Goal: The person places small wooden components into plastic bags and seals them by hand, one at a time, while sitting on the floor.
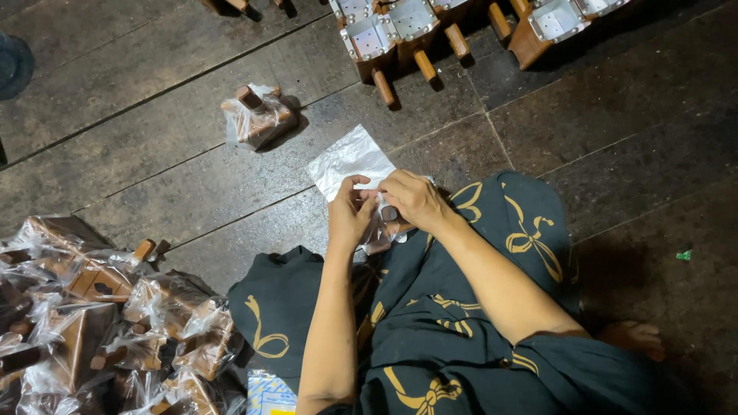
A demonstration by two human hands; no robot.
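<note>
1. Looking down, I take the dark stone-tiled floor (154, 146) as the biggest thing here, with my lap in a dark cloth printed with yellow bows (430, 323) as the landmark for everything else.
2. Left of the lap lies a heap of brown wooden pieces, each sealed in a crinkled clear plastic bag (100, 315); every bag seems to hold one piece.
3. Beyond the lap, at the far edge of the floor, stands a row of unwrapped brown wooden blocks with white plates on top and peg handles (400, 38).
4. Beyond the lap and to the left, well apart from the heap, sits a single bagged wooden piece (257, 115).
5. Just over the lap's front edge, both hands work on a thin clear plastic bag (350, 161), its open end lying flat on the floor.
6. My left hand (350, 219) pinches the bag's edge with fingers curled shut on the film; my right hand (411, 201) is closed around a small brown wooden piece (390, 214) at the bag's mouth.
7. I judge the film light, limp and slippery, best pinched at the rim; the wood looks stiff and light enough to grip by its body.
</note>
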